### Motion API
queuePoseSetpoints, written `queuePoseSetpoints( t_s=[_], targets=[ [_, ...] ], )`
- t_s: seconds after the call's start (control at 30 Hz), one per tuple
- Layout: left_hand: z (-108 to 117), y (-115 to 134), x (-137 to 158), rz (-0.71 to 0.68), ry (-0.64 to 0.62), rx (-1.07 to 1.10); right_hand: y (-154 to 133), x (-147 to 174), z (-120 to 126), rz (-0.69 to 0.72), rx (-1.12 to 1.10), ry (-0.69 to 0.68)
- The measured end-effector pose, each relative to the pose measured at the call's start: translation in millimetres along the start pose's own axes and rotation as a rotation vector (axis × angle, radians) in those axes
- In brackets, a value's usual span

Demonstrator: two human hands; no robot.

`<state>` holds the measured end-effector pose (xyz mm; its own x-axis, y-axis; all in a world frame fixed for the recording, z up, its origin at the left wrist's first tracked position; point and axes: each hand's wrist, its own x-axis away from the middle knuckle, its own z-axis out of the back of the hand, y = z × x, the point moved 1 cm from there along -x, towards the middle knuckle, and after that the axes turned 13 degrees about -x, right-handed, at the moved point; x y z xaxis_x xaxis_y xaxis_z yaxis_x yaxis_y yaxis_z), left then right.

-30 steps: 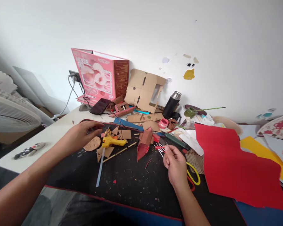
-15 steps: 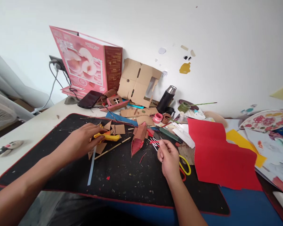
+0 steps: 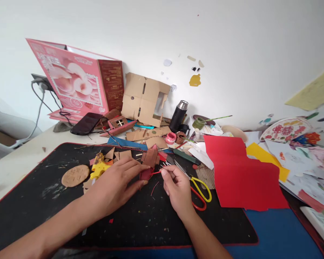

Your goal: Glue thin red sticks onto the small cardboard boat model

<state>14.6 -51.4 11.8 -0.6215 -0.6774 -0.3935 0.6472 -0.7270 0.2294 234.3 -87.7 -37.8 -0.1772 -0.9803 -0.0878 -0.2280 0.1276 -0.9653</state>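
My left hand reaches over the black mat, its index finger and thumb closed about the near end of a small red-painted cardboard boat. Pinched in my right hand is a thin red strip, whose tip points left at the boat's side. Left of the boat lies a yellow glue gun with brown stains and an orange trigger, partly behind my left hand. Scissors with yellow and red handles rest just right of my right hand. A thin red scrap lies between the hands.
A round brown disc and cardboard scraps lie on the mat. Red sheet covers the right side. Behind stand a black flask, paint pots, another boat and a pink box.
My left hand has let go of the yellow glue gun and moved right to the boat. My right hand has brought the red strip left against the boat's side. The view has turned right.
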Motion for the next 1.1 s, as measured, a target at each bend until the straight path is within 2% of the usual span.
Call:
queuePoseSetpoints(
  t_s=[0.1,0.23,0.43,0.77,0.87,0.97,1.07,1.1],
  targets=[
    [-4.1,10.4,-5.5,0.005,0.019,0.026,-7.6,3.7,-3.9,0.093,0.123,-0.021],
    [-8.1,12.5,-6.1,-0.016,0.036,0.011,-13.8,5.3,-7.5,0.167,0.22,-0.05],
    [-5.0,14.2,-4.1,-0.066,0.087,-0.109,-20.7,5.7,-18.4,0.19,0.248,-0.08],
    [5.5,2.7,11.3,-0.029,0.119,-0.231,-19.8,3.2,-37.4,0.14,0.244,-0.17],
    [14.3,-14.5,17.1,0.083,0.118,-0.176,-24.4,0.4,-41.8,0.14,0.265,-0.211],
    [32.6,-39.8,26.2,0.33,0.131,-0.084,-30.5,-4.2,-49.0,0.171,0.344,-0.274],
    [54.2,-63.2,38.1,0.607,0.152,-0.001,-35.8,-9.2,-62.7,0.239,0.507,-0.4],
    [60.1,-69.0,41.9,0.679,0.122,0.012,-37.4,-10.9,-69.0,0.265,0.576,-0.451]
  ],
)
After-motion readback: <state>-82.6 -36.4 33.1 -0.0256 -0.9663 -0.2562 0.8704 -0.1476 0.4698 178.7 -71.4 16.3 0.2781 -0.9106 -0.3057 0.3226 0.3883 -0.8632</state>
